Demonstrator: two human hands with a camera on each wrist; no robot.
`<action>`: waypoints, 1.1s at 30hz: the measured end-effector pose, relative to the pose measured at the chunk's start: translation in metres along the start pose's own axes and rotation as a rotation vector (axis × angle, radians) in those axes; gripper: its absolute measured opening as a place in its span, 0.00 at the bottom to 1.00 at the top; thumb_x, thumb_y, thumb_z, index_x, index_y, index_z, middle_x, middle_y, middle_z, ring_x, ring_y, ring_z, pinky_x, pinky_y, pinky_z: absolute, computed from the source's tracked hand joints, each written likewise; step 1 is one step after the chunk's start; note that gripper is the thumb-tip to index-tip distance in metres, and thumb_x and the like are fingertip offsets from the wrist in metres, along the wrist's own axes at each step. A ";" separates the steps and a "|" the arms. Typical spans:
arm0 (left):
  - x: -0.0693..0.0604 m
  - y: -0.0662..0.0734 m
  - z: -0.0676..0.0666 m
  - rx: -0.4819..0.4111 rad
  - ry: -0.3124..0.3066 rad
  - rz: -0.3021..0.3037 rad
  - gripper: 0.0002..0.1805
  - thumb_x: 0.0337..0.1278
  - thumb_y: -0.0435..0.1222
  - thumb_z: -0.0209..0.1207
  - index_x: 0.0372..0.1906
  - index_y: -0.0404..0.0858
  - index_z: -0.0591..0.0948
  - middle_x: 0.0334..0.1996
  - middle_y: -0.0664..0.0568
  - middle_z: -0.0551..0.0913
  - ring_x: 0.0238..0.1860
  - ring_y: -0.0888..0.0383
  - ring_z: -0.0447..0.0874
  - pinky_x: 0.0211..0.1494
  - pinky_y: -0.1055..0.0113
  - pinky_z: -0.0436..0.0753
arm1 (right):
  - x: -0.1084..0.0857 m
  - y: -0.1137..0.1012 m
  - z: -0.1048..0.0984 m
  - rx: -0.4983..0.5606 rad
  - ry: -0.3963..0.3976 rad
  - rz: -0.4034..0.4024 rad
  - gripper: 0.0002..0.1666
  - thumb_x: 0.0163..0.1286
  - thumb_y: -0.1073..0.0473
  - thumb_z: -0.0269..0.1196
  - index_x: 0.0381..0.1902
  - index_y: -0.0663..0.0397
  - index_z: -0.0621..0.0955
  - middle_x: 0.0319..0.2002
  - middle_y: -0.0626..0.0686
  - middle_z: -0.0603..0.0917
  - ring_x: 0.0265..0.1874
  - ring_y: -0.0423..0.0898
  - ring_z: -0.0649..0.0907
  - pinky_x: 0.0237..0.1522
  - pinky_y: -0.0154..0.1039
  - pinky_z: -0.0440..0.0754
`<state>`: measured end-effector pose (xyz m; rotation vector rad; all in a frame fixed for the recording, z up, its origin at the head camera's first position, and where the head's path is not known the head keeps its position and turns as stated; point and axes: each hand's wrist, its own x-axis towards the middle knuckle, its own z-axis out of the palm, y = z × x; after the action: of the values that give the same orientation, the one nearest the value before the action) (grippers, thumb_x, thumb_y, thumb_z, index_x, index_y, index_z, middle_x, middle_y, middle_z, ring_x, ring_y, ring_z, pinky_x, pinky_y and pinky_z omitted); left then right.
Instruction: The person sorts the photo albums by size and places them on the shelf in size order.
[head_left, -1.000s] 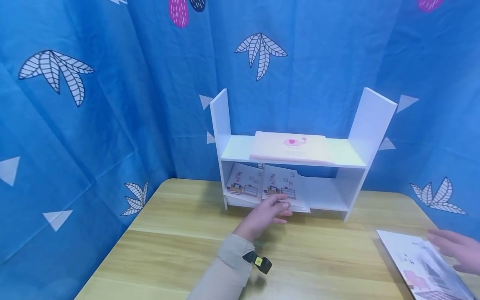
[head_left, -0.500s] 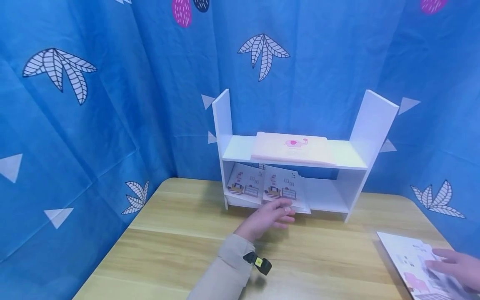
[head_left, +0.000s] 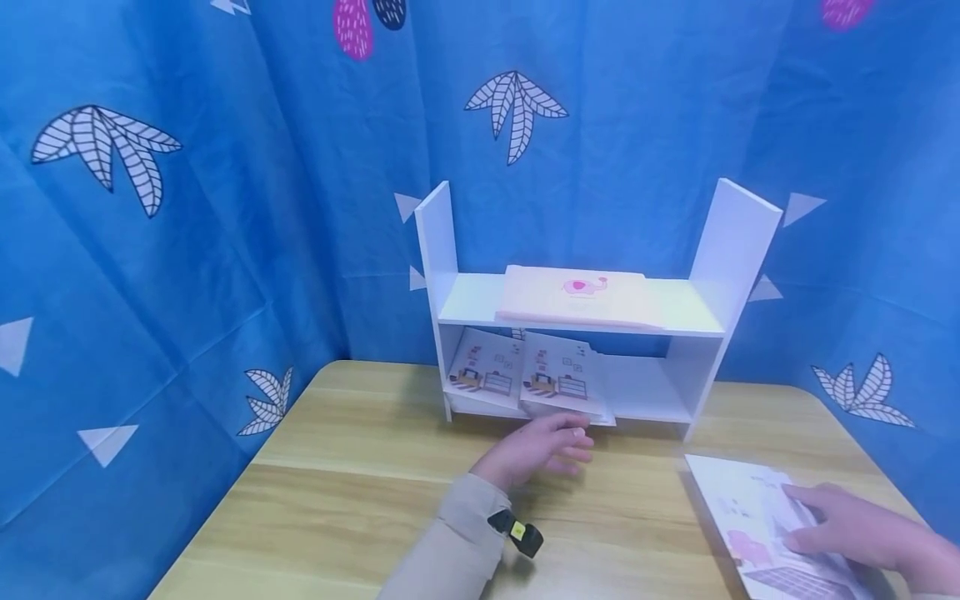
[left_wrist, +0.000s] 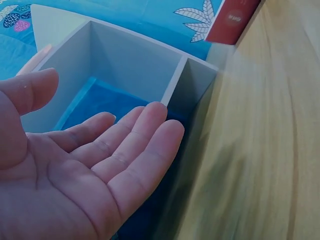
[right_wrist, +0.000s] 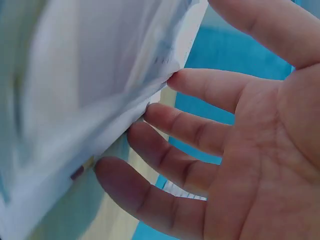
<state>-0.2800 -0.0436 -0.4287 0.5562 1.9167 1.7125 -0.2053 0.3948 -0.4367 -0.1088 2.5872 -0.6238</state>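
My left hand (head_left: 534, 450) is held just in front of the lower shelf, palm turned inward and fingers relaxed, with nothing in them. Beside it on that shelf lie two stacks of thin white picture books: a left stack (head_left: 487, 358) and a right stack (head_left: 561, 367). At the right of the table, my right hand (head_left: 855, 529) holds another picture book (head_left: 738, 500), printed with a pink figure and a grid pattern. In the right wrist view its fingertips (right_wrist: 115, 172) meet the book's edge; the thumb's tip runs out of frame.
The white two-tier shelf (head_left: 738, 250) stands at the back of the wooden table (head_left: 337, 467). A pale book with a pink elephant (head_left: 581, 296) lies on its upper board. A blue patterned curtain (head_left: 225, 208) hangs behind. The left wrist view shows a red panel (left_wrist: 235, 22) near the shelf.
My right hand has come onto the picture book at the right, and the book has shifted left with it. My left hand has drawn slightly back from the stack on the lower shelf.
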 end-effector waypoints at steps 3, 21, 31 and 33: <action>-0.001 -0.003 0.000 0.048 0.012 -0.035 0.28 0.72 0.52 0.55 0.71 0.46 0.73 0.55 0.48 0.85 0.47 0.48 0.88 0.68 0.42 0.71 | 0.002 -0.023 0.005 0.005 0.016 -0.029 0.50 0.69 0.41 0.66 0.69 0.79 0.65 0.57 0.80 0.71 0.55 0.73 0.74 0.54 0.74 0.69; -0.001 -0.011 0.013 0.205 -0.052 -0.139 0.24 0.73 0.46 0.55 0.61 0.32 0.78 0.41 0.48 0.87 0.41 0.53 0.88 0.47 0.59 0.86 | 0.017 -0.103 0.033 -0.122 0.131 -0.136 0.53 0.66 0.35 0.66 0.69 0.75 0.68 0.55 0.75 0.74 0.51 0.68 0.79 0.54 0.70 0.74; 0.003 -0.019 0.023 0.210 -0.036 -0.150 0.20 0.73 0.46 0.56 0.54 0.32 0.81 0.33 0.47 0.86 0.33 0.50 0.88 0.36 0.59 0.89 | 0.028 -0.140 0.044 -0.124 0.129 -0.117 0.54 0.63 0.32 0.67 0.71 0.70 0.69 0.60 0.77 0.71 0.56 0.70 0.77 0.56 0.72 0.72; 0.002 -0.019 0.024 0.219 -0.017 -0.157 0.18 0.72 0.46 0.57 0.49 0.33 0.82 0.31 0.46 0.85 0.32 0.50 0.87 0.35 0.59 0.88 | 0.029 -0.146 0.046 -0.122 0.135 -0.119 0.54 0.63 0.32 0.67 0.70 0.69 0.70 0.62 0.79 0.68 0.59 0.73 0.75 0.57 0.73 0.71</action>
<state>-0.2668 -0.0257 -0.4493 0.4838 2.0908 1.4066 -0.2145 0.2401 -0.4199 -0.2699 2.7654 -0.5317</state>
